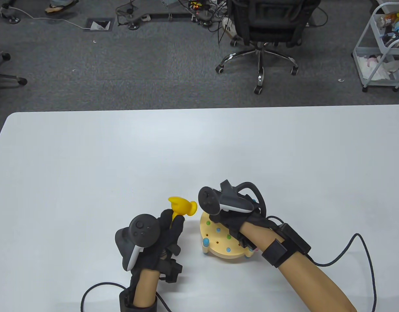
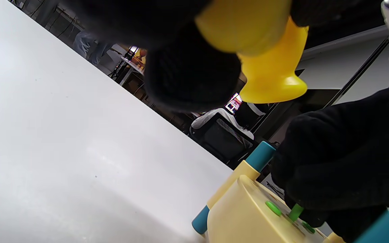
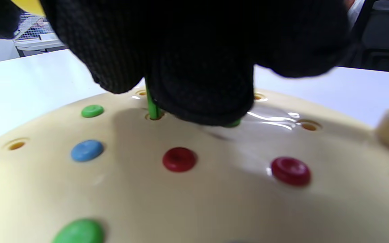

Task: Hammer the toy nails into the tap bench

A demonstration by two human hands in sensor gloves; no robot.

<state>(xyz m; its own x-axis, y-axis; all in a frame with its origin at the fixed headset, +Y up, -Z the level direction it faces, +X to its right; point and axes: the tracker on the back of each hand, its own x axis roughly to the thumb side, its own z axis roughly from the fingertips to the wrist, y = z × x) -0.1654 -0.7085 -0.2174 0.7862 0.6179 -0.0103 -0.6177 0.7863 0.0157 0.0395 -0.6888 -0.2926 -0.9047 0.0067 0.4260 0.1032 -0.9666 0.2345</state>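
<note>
The left hand point(image 1: 160, 237) grips the handle of a yellow toy hammer point(image 1: 183, 207), fingers wrapped round it, the hammer head sticking out above the knuckles in the lower middle of the table view. In the left wrist view the hammer's flared striking face point(image 2: 272, 84) hangs at the top centre, above and apart from the bench. The right hand point(image 1: 233, 224) rests over the tap bench point(image 1: 219, 242), just right of the hammer; its fingertips point(image 3: 201, 98) pinch a green nail point(image 3: 153, 108) that stands upright with its tip in a hole near the top centre of the right wrist view. How tightly the fingers close on it is hard to tell, as the glove covers most of the shaft.

The bench is a round cream board with blue-tipped legs point(image 2: 260, 157), sitting on the white table point(image 1: 89, 169) in the lower centre of the table view. Nails already seated flush show in the right wrist view: two red point(image 3: 179, 159), a blue point(image 3: 87, 150) at mid left, and a green point(image 3: 92, 110) at upper left, with several open holes point(image 3: 309, 126) toward the board's edge.
</note>
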